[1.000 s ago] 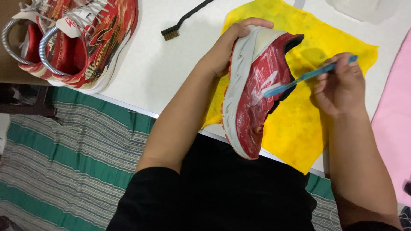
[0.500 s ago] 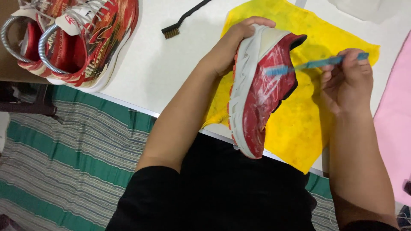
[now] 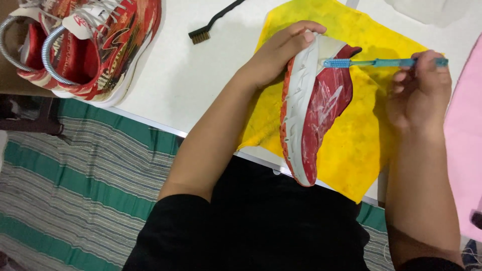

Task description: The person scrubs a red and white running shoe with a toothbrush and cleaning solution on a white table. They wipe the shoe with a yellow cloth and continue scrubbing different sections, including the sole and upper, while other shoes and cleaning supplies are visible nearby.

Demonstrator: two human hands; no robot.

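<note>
Shoe: red sneaker (image 3: 321,108) with a white and orange sole, held on its side above the yellow cloth (image 3: 351,150), sole turned toward the left, one end up under the left hand, the other end down past the near edge of the surface.
Far left: pair of red sneakers (image 3: 85,45) with white laces, standing side by side at the left end of the white surface (image 3: 201,95), well apart from the held shoe.
Wire brush: small black-handled brush (image 3: 211,25) lying on the surface between the pair and the cloth, touched by nothing.
Left hand: left hand (image 3: 278,52) fingers curled closed over the upper end of the shoe, gripping the sole's edge.
Toothbrush: blue toothbrush (image 3: 381,62) lying level, its bristle head touching the shoe's red upper near the top.
Right hand: right hand (image 3: 422,95) fingers pinched shut around the toothbrush handle, to the right of the shoe.
Far right: pink cloth (image 3: 467,150) along the right edge, just beside the yellow one.
Below: striped green and grey mat (image 3: 75,190) on the floor.
</note>
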